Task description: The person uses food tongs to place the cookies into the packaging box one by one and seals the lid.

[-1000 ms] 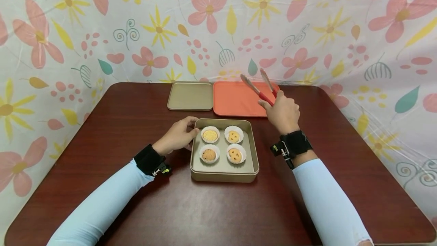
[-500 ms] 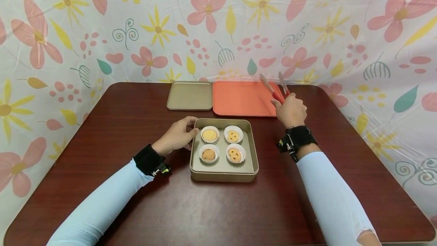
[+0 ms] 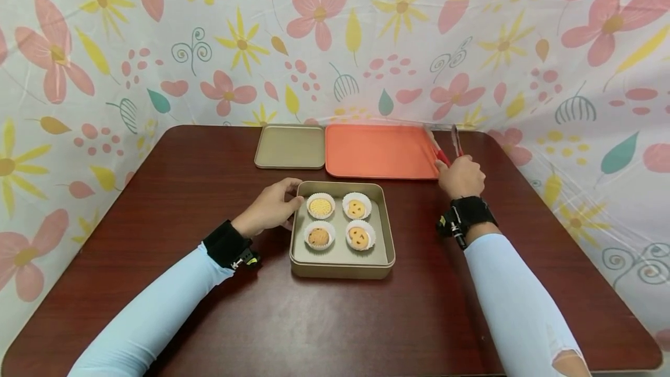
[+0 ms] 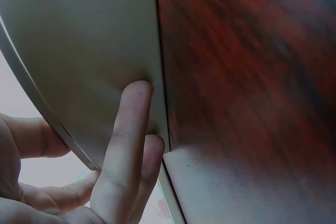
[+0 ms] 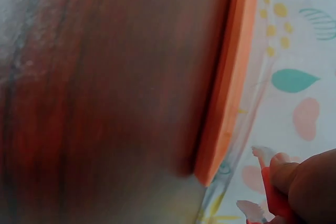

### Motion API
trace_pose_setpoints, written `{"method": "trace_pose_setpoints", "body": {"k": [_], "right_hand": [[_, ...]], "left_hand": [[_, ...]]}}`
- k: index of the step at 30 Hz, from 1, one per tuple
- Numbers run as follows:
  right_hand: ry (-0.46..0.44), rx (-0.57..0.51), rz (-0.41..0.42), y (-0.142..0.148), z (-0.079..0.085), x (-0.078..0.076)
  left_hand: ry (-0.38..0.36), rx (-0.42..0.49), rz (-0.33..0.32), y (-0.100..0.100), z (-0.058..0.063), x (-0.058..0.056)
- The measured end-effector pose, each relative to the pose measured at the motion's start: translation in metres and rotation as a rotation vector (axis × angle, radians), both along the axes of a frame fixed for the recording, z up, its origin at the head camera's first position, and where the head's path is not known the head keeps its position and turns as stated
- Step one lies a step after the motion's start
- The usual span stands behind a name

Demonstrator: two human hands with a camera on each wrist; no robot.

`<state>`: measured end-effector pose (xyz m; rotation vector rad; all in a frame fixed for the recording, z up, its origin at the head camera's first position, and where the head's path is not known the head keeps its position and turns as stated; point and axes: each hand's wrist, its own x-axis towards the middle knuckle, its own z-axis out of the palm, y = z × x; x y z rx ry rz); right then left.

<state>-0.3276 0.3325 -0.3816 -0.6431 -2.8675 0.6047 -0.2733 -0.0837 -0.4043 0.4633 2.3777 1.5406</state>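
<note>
Bearings run from the box's centre, head view.

Deep square gold-coloured metal box (image 3: 340, 271): flat on a red-brown wood-grained table (image 3: 262, 319). Contents: four white fluted paper cups (image 3: 361, 248), one biscuit each: pale yellow round biscuit (image 3: 321, 207) at ten o'clock, upper pretzel-shaped biscuit (image 3: 357, 209) at one, lower pretzel-shaped biscuit (image 3: 359, 238) at four, browner round biscuit (image 3: 318, 237) at eight. Hazard: a cup could tip or crumple if its pleated edge were snagged; the biscuits look brittle, so a hard squeeze would probably crack one.

Left hand (image 3: 269, 205): ten o'clock, thumb at the rim, fingers against the outer wall, pinching it. Hazard: the hold is one-sided; an uneven push or tug would likely swivel the box and jostle the cups.

Right hand (image 3: 463, 178): two o'clock, fingers curled round red-handled metal tongs (image 3: 442, 157). Tong arms spread, tips towards twelve, no biscuit between. Contact with tray or table: cannot tell.

Shallow orange rectangular tray (image 3: 377, 153): one o'clock, right end just beside the tongs. Hazard: a spread tong arm could catch the rim and drag it, closeness being the cause.

Shallow gold-coloured rectangular tray (image 3: 290, 147): eleven o'clock, alongside the orange one. Hazard: a shove to its neighbour would probably shift it too.
</note>
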Motion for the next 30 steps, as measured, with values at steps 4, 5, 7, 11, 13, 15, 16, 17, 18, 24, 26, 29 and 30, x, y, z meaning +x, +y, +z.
{"method": "trace_pose_setpoints", "body": {"k": [4,5,7,11,13,15,16,17,18,24,26,29,30], "right_hand": [[0.004,0.007,-0.024,0.010,-0.006,-0.002],[0.000,0.010,-0.024,0.012,-0.007,-0.002],[-0.013,0.010,-0.025,0.016,-0.008,-0.003],[-0.047,-0.007,-0.032,0.020,-0.009,-0.001],[-0.063,-0.018,-0.039,0.022,-0.010,-0.002],[-0.078,-0.023,-0.043,0.023,-0.010,-0.002],[-0.081,-0.025,-0.043,0.024,-0.010,-0.002],[-0.087,-0.028,-0.040,0.023,-0.011,-0.003],[-0.087,-0.027,-0.035,0.024,-0.011,-0.003],[-0.104,-0.025,-0.007,0.027,-0.018,-0.005],[-0.114,-0.027,-0.012,0.031,-0.019,-0.005],[-0.121,-0.027,-0.014,0.037,-0.020,-0.004],[-0.123,-0.028,-0.012,0.038,-0.020,-0.003]], "left_hand": [[0.001,-0.004,0.001,0.000,0.000,0.000],[0.001,-0.003,0.002,0.001,0.000,0.000],[-0.002,-0.002,0.002,0.000,0.000,0.000],[-0.010,0.000,-0.002,0.000,-0.001,0.000],[-0.008,0.000,-0.002,0.000,-0.001,0.000],[-0.006,0.001,-0.003,-0.001,0.000,0.000],[-0.003,-0.001,-0.003,-0.002,0.000,0.000],[-0.002,-0.001,-0.002,-0.002,0.000,-0.001],[-0.003,-0.002,0.001,-0.003,0.000,-0.001],[-0.013,-0.004,0.008,-0.005,-0.002,0.000],[-0.012,0.000,0.002,-0.003,-0.002,0.000],[-0.012,0.005,-0.002,-0.001,-0.001,0.001],[-0.011,0.007,-0.003,0.000,0.000,0.001]]}}
